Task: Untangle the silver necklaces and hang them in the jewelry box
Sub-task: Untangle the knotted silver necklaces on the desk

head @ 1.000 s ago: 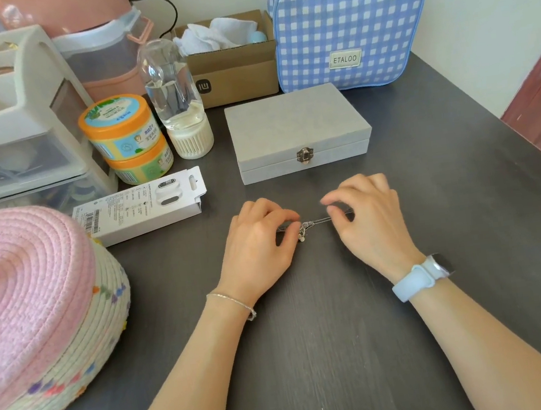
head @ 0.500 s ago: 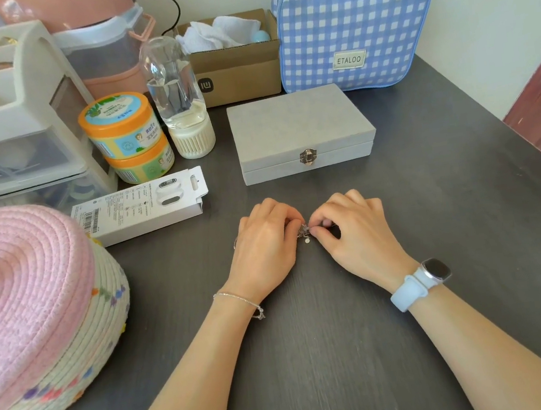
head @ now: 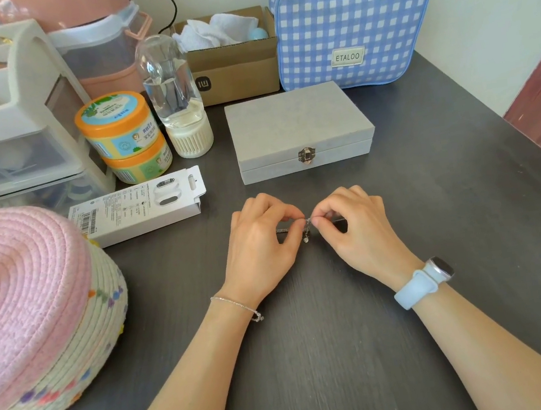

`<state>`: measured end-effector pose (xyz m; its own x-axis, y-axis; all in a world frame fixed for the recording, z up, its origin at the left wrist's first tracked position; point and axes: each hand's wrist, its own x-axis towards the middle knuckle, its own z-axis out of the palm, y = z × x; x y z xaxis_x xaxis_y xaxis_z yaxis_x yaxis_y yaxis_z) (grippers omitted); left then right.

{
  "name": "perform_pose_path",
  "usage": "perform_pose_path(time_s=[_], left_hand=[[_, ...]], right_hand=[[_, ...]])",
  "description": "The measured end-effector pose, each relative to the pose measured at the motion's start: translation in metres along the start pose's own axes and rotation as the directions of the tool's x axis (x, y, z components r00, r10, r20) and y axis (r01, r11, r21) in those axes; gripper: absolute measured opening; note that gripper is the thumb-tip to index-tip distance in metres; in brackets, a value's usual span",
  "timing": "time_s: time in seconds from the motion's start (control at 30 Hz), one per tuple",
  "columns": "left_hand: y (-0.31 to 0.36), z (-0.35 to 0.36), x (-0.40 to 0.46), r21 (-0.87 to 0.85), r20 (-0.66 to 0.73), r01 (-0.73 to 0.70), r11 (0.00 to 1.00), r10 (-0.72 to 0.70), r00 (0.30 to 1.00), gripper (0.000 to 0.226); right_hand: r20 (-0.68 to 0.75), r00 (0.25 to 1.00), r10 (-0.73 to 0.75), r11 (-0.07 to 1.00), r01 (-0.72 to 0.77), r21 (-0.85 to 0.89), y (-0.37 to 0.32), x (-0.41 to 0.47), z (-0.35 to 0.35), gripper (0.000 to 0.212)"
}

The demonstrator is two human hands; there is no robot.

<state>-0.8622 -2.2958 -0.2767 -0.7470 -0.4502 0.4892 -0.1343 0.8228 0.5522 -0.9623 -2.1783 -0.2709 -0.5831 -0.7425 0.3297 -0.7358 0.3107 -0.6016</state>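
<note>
The tangled silver necklaces (head: 306, 229) sit low over the dark table, a small knot with a tiny pendant hanging from it. My left hand (head: 261, 240) pinches the chain on the knot's left side, and my right hand (head: 355, 225) pinches it on the right, fingertips almost touching. Most of the chain is hidden under my curled fingers. Just beyond my hands lies the grey velvet jewelry box (head: 298, 126), its lid down and its metal clasp facing me.
A white retail carton (head: 142, 208) lies left of my hands, beside a pink and cream woven basket (head: 30, 312). Behind stand orange-lidded tubs (head: 120, 134), a clear bottle (head: 175, 93), a drawer organiser (head: 2, 111), a cardboard box (head: 234, 59) and a blue checked bag (head: 352, 21). The table edge (head: 503, 115) runs along the right.
My right hand moved left toward my left hand, closing the gap. A stretch of chain pulled taut between them a second ago is now bunched at the knot.
</note>
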Motion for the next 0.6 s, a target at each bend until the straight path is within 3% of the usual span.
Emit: perform_pose_path(time_s=[0.37, 0.6], left_hand=[[0.0007, 0.0004, 0.0008, 0.019, 0.029, -0.002, 1.000, 0.001, 1.000, 0.023], [0.0000, 0.0000, 0.0010, 0.002, 0.042, 0.031, 1.000, -0.031, 0.999, 0.022]], right_hand=[[-0.014, 0.999, -0.045, 0.999, 0.046, 0.019, -0.0013, -0.0002, 0.0014, 0.009], [-0.079, 0.991, -0.106, 0.994, 0.103, -0.049, 0.0008, -0.0002, 0.0035, 0.018]])
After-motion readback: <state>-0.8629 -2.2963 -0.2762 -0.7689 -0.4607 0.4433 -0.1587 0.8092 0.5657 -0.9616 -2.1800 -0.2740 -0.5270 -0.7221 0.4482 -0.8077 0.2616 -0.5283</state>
